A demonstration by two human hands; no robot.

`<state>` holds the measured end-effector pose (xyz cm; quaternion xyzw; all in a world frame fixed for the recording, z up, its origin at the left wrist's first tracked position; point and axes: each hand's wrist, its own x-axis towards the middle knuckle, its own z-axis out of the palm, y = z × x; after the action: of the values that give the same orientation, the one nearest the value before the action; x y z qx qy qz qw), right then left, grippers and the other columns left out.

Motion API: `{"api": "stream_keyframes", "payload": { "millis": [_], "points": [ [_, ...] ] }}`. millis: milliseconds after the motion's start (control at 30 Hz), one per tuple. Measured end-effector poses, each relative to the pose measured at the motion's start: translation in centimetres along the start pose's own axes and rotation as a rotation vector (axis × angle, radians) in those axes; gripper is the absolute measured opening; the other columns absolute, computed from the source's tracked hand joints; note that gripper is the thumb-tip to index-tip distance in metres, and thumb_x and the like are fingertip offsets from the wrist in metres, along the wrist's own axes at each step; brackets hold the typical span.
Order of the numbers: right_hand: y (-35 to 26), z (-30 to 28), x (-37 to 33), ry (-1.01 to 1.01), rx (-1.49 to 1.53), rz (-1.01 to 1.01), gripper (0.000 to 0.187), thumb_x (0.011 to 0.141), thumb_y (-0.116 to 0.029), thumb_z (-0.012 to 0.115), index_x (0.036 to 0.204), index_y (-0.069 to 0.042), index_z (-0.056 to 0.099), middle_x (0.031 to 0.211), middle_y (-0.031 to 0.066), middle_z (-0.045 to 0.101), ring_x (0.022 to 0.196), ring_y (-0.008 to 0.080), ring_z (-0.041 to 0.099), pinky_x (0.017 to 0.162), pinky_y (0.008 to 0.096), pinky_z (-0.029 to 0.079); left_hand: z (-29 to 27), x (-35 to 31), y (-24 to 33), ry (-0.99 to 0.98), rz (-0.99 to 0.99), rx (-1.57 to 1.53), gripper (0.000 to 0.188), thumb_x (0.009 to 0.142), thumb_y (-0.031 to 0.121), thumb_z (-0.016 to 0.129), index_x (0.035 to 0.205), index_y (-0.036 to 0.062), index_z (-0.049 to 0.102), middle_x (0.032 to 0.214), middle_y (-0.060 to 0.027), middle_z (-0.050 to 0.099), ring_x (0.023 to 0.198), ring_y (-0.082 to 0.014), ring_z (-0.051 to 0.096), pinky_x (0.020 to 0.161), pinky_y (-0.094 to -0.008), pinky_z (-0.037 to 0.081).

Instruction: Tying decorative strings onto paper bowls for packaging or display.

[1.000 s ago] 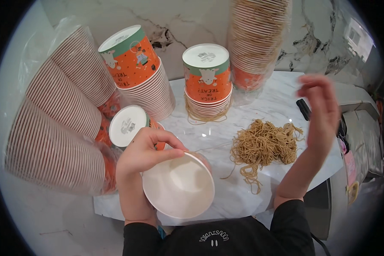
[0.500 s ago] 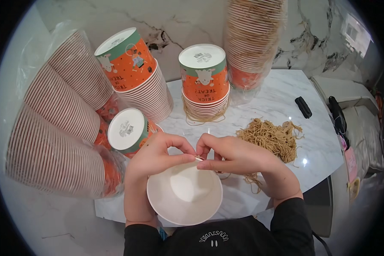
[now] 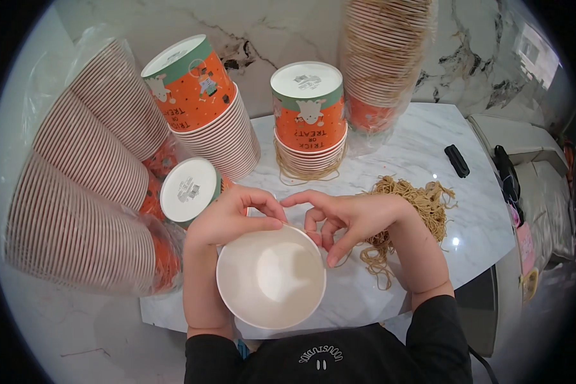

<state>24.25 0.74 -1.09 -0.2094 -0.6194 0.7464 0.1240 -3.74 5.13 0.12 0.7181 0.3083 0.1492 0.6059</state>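
A white paper bucket (image 3: 272,278) faces me with its open mouth, in front of my body. My left hand (image 3: 233,214) pinches its far rim between thumb and fingers. At the rim's right side is my right hand (image 3: 349,221), thumb apart and forefinger stretched toward the left fingertips; its other fingers bend close to the rim. A thin tan cord shows just beside the right thumb, its path partly hidden. Behind the right wrist lies a heap of tan cords (image 3: 416,201), with a few loose strands (image 3: 379,265) nearer me.
Upside-down orange and green paper buckets stand in a left stack (image 3: 201,86) and a middle stack (image 3: 308,109) with cords around its rims. One short bucket (image 3: 189,190) is beside my left hand. Bagged stacks (image 3: 77,221) fill the left; another (image 3: 384,57) rises behind. A black object (image 3: 456,160) lies right.
My right hand has moved right from the pinch at the rim, and its fingers have spread. My left hand still grips the rim; the bucket has tilted and shifted slightly left.
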Motion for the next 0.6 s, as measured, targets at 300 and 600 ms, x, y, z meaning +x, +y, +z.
{"api": "stream_keyframes", "payload": {
  "millis": [300,600],
  "points": [
    [-1.7,1.3,-1.0,0.672,-0.619,-0.138,0.02,0.097,-0.01,0.069,0.116,-0.002,0.065,0.09,0.0023,0.063,0.081,0.0106,0.058,0.073,0.0274,0.048,0.0,0.3,-0.6,0.024,-0.046,-0.156,0.009,0.093,0.007,0.073,0.1,0.0025,0.069,0.11,-0.0059,0.074,0.097,-0.0102,0.068,0.087,-0.026,0.053],
    [-2.7,4.3,0.1,0.82,-0.724,-0.344,0.021,0.092,-0.009,0.074,0.111,-0.003,0.068,0.096,0.0089,0.07,0.087,0.0203,0.065,0.078,0.0329,0.051,0.8,1.0,-0.3,-0.03,0.06,-0.496,0.008,0.098,0.007,0.069,0.103,0.0038,0.063,0.126,-0.0117,0.069,0.107,-0.0122,0.067,0.095,-0.0275,0.053]
  ]
}}
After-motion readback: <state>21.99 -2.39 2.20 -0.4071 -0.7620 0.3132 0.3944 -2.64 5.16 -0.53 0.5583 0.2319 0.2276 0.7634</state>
